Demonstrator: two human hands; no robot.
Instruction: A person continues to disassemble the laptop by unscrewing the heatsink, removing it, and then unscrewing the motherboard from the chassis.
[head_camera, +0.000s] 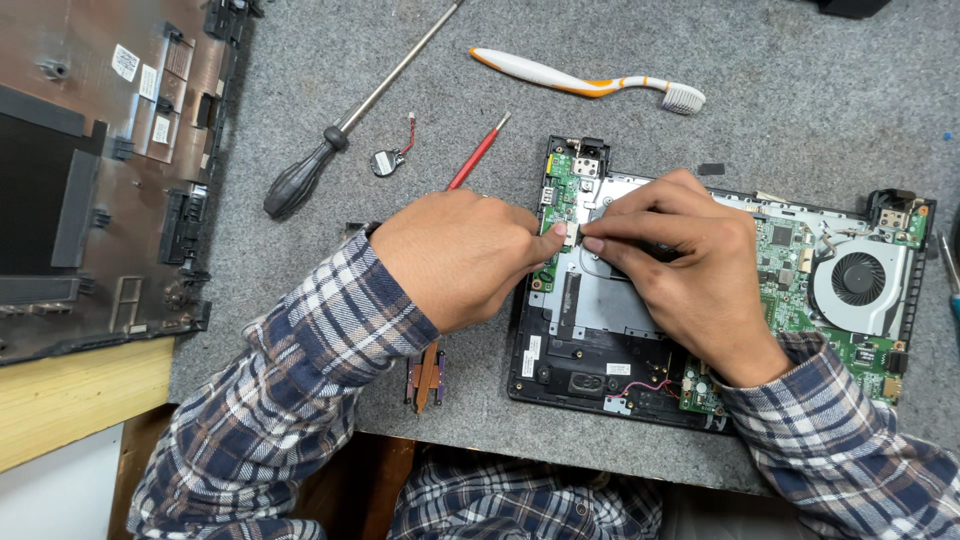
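both hands meet over the opened laptop (590, 350) — left hand (460, 255) and right hand (680, 260) fingertips pinched together on a small part beside the narrow green board (556, 200), which runs lengthwise away from the person.

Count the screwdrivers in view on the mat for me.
2 for certain: a large black-handled screwdriver upper left of the opened laptop, and a thin red-handled screwdriver beside the left hand. A tool at the right edge is too cut off to tell.
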